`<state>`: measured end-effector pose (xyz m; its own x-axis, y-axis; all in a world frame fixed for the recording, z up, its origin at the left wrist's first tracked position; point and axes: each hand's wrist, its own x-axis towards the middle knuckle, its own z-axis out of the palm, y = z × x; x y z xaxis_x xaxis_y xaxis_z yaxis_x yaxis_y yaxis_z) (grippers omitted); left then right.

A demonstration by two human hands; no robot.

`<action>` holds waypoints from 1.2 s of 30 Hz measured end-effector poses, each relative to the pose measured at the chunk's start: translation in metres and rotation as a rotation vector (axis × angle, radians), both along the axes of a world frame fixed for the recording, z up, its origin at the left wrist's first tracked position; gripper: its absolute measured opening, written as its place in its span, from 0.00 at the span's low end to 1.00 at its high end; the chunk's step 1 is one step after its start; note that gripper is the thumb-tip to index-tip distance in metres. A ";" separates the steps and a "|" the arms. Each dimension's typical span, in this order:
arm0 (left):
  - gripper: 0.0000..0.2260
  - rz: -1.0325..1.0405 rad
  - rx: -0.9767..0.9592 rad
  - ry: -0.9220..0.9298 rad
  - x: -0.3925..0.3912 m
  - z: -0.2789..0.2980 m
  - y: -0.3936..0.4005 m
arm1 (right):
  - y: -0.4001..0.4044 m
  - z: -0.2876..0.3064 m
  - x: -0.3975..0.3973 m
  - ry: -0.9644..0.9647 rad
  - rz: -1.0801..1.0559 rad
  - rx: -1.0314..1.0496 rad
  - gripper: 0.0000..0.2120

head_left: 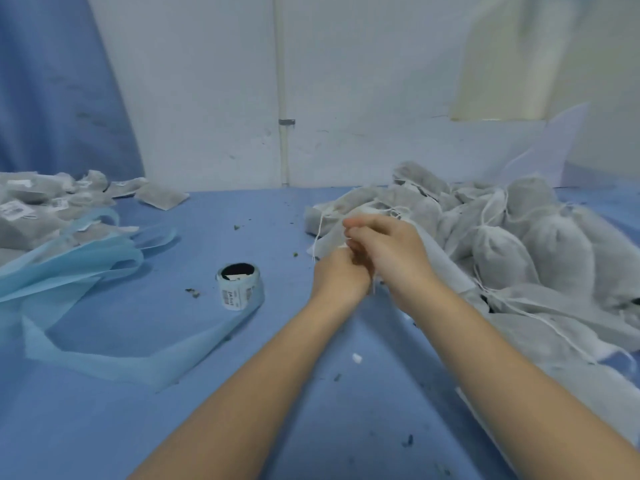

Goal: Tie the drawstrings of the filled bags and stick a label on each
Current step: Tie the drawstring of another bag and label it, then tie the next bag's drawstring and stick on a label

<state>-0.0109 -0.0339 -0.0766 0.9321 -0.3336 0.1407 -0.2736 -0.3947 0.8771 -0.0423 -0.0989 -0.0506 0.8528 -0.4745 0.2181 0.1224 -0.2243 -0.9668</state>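
While both my hands work the same bag, going L to R: far L on the blue surface [263,393] sits a heap of labelled bags [38,202], done by the look of it, w/ light-blue sheets [79,261] just in front. Near centre stands the label roll [240,284], its loose strip trailing toward me.

Next, my left hand [341,280], fingers curled, grip pinching what looks like the bag's neck or string; motion blur, so can't tell exactly which. Touching it, just above and R, my right hand [384,252], fingers also curled in, pinching at the top of the bag [332,237]. White drawstring [318,230] hangs off its L edge. The bag is held up between the hands, mostly hidden behind them, lying away from me toward the wall; its long axis seems to run from the L hand up and away, but not sure.

Far R: big pile of untied bags [519,244], strings loose.

Judgement: I'm mid-tie, knot not yet closed. Key relation for the next move: label roll lies well L of the hands, w/ L hand nearer, so that one should reach for a sticker while the R keeps the bag.
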 end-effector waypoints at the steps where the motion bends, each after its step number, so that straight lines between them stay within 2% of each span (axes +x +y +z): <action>1: 0.11 -0.030 0.019 0.018 0.000 -0.003 -0.012 | -0.011 -0.003 -0.004 0.018 -0.044 -0.076 0.13; 3: 0.11 -0.052 0.080 0.032 0.000 -0.008 -0.033 | -0.029 -0.006 -0.012 0.064 -0.124 -0.248 0.10; 5: 0.12 -0.023 0.118 0.035 0.000 -0.011 -0.050 | -0.046 -0.012 -0.017 0.136 -0.206 -0.415 0.13; 7: 0.14 0.021 0.108 0.093 0.000 -0.013 -0.062 | -0.059 -0.017 -0.020 0.238 -0.222 -0.457 0.16; 10: 0.16 0.056 0.053 0.133 -0.003 -0.013 -0.073 | -0.068 -0.021 -0.024 0.319 -0.163 -0.292 0.20; 14: 0.21 0.080 -0.020 0.080 -0.004 -0.010 -0.069 | -0.066 -0.018 -0.029 0.209 -0.131 -0.141 0.18; 17: 0.26 0.054 0.037 -0.021 -0.001 -0.004 -0.050 | -0.060 -0.016 -0.035 0.106 -0.052 0.102 0.09; 19: 0.22 0.071 0.067 -0.090 -0.004 0.000 -0.032 | -0.056 -0.017 -0.042 0.075 0.001 0.143 0.03; 22: 0.18 0.104 0.141 -0.215 -0.009 0.002 -0.003 | -0.054 -0.023 -0.050 0.032 -0.062 -0.047 0.02; 25: 0.14 0.085 0.232 -0.261 -0.014 0.001 0.021 | -0.055 -0.025 -0.055 -0.100 -0.119 -0.379 0.13; 28: 0.09 0.055 0.310 -0.272 -0.020 -0.001 0.039 | -0.048 -0.024 -0.056 -0.199 0.052 -0.771 0.20; 30: 0.09 0.045 0.324 -0.284 -0.025 -0.001 0.047 | -0.039 -0.029 -0.054 -0.211 0.136 -0.839 0.16; 32: 0.09 0.052 0.304 -0.287 -0.027 -0.003 0.053 | -0.032 -0.033 -0.054 -0.206 0.155 -0.726 0.11; 36: 0.09 0.038 0.307 -0.338 -0.029 -0.007 0.059 | -0.025 -0.038 -0.052 -0.151 0.100 -0.336 0.05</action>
